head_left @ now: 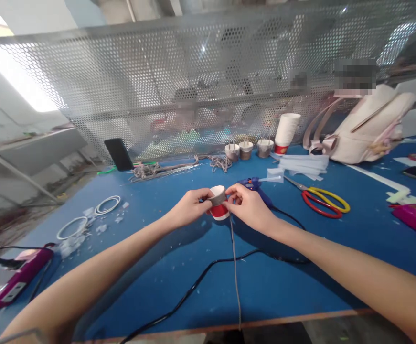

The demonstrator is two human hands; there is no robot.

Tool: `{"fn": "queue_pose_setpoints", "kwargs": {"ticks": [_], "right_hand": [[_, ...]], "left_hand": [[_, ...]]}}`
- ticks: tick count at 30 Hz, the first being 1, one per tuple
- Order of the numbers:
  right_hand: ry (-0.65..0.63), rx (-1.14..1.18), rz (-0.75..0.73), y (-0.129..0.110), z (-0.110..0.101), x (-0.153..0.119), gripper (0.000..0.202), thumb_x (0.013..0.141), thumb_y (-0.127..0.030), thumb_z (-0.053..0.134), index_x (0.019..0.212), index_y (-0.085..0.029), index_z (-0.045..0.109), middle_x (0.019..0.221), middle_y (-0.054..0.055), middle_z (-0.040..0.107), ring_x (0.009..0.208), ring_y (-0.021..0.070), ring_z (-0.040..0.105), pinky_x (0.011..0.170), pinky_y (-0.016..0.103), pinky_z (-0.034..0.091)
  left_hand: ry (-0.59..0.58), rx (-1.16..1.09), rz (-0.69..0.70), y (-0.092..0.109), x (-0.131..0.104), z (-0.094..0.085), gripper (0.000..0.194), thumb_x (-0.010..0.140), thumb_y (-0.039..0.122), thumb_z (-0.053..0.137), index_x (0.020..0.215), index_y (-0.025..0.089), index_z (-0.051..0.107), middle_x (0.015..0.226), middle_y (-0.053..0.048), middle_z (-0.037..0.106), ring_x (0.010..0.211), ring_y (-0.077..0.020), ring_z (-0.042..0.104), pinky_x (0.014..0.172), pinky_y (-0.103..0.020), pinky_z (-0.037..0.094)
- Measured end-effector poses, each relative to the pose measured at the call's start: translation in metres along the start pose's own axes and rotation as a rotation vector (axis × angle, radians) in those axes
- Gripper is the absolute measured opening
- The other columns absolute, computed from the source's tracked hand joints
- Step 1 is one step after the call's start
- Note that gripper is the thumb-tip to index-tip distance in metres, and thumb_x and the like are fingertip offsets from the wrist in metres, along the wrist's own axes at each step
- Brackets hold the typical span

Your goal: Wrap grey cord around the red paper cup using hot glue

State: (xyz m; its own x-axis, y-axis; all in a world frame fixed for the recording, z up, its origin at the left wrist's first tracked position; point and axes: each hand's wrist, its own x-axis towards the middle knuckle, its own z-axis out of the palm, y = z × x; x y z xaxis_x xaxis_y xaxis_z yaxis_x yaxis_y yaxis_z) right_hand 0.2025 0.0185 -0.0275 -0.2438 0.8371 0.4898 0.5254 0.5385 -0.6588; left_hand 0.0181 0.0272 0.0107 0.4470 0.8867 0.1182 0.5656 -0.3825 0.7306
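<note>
Left hand and right hand, fingers nearly closed, pinched opposite sides of the cord-wrapped red-and-white paper cup over the blue table, gray cord trailing below cup, glue gun behind right hand, scissors right of cup.

Single head-worn view from above the blue table, facing forward and down.

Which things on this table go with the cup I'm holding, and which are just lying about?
Probably the job:
red-and-white cup
grey cord hanging from it
blue glue gun
scissors
three similar cups behind
cup stack

Seemingly just lying about:
black phone
pale bag
white rings, though I can't be sure
</note>
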Motion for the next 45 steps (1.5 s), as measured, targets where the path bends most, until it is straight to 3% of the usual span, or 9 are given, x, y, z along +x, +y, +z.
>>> {"fn": "queue_pose_setpoints", "kwargs": {"ticks": [5, 11, 16, 22, 27, 34, 45], "right_hand": [[-0.007, -0.172, -0.14, -0.003, 0.003, 0.002, 0.004, 0.082, -0.012, 0.055, 0.083, -0.015, 0.058, 0.075, 0.004, 0.063, 0.066, 0.0144, 0.058, 0.063, 0.026, 0.044], [-0.04, -0.324, -0.26, -0.01, 0.004, -0.004, 0.027, 0.088, -0.013, 0.043, 0.067, -0.016, 0.059, 0.068, 0.006, 0.057, 0.063, 0.0167, 0.051, 0.064, 0.03, 0.039], [0.016, -0.316, -0.174, -0.011, 0.005, -0.007, 0.019, 0.088, -0.014, 0.045, 0.076, -0.016, 0.061, 0.073, 0.006, 0.06, 0.067, 0.0167, 0.054, 0.065, 0.029, 0.041], [0.07, -0.237, -0.077, -0.007, 0.006, -0.005, 0.015, 0.085, -0.015, 0.049, 0.075, -0.018, 0.059, 0.07, 0.003, 0.059, 0.064, 0.0145, 0.055, 0.065, 0.026, 0.044], [0.099, -0.209, -0.033, -0.004, 0.004, -0.004, 0.014, 0.084, -0.014, 0.049, 0.073, -0.018, 0.058, 0.068, 0.002, 0.058, 0.063, 0.0142, 0.056, 0.064, 0.026, 0.045], [0.094, -0.185, -0.012, -0.001, 0.002, -0.009, 0.014, 0.083, -0.015, 0.051, 0.072, -0.018, 0.058, 0.067, 0.002, 0.058, 0.061, 0.0137, 0.054, 0.064, 0.027, 0.044], [0.098, -0.188, -0.044, 0.0, -0.003, -0.015, 0.014, 0.084, -0.016, 0.052, 0.072, -0.017, 0.058, 0.066, 0.002, 0.058, 0.063, 0.014, 0.052, 0.064, 0.028, 0.042]], "left_hand": [[-0.003, -0.034, 0.011, -0.002, 0.002, -0.004, 0.026, 0.071, 0.016, 0.044, 0.084, 0.014, 0.066, 0.073, -0.001, 0.065, 0.062, -0.013, 0.056, 0.061, -0.024, 0.045], [0.0, -0.009, -0.014, -0.002, -0.001, -0.005, 0.029, 0.071, 0.015, 0.044, 0.088, 0.014, 0.068, 0.076, -0.001, 0.069, 0.064, -0.0135, 0.057, 0.059, -0.022, 0.044], [-0.04, -0.092, -0.035, -0.004, 0.002, -0.004, 0.028, 0.072, 0.015, 0.045, 0.086, 0.014, 0.069, 0.078, -0.002, 0.068, 0.063, -0.0128, 0.056, 0.058, -0.022, 0.044], [-0.1, -0.193, -0.085, -0.005, 0.012, -0.003, 0.025, 0.071, 0.014, 0.045, 0.085, 0.013, 0.066, 0.069, 0.0, 0.063, 0.054, -0.0106, 0.053, 0.054, -0.021, 0.043], [-0.145, -0.272, -0.101, -0.008, 0.016, 0.0, 0.019, 0.071, 0.015, 0.046, 0.08, 0.013, 0.062, 0.067, 0.002, 0.061, 0.059, -0.0116, 0.056, 0.058, -0.022, 0.044], [-0.06, -0.224, -0.1, -0.013, 0.014, 0.013, 0.01, 0.069, 0.024, 0.056, 0.069, 0.014, 0.059, 0.062, 0.003, 0.052, 0.058, -0.0102, 0.045, 0.053, -0.021, 0.036], [-0.002, -0.216, -0.064, -0.009, 0.009, 0.02, 0.015, 0.073, 0.026, 0.057, 0.07, 0.012, 0.063, 0.064, 0.001, 0.058, 0.06, -0.0106, 0.049, 0.057, -0.021, 0.04]]}}
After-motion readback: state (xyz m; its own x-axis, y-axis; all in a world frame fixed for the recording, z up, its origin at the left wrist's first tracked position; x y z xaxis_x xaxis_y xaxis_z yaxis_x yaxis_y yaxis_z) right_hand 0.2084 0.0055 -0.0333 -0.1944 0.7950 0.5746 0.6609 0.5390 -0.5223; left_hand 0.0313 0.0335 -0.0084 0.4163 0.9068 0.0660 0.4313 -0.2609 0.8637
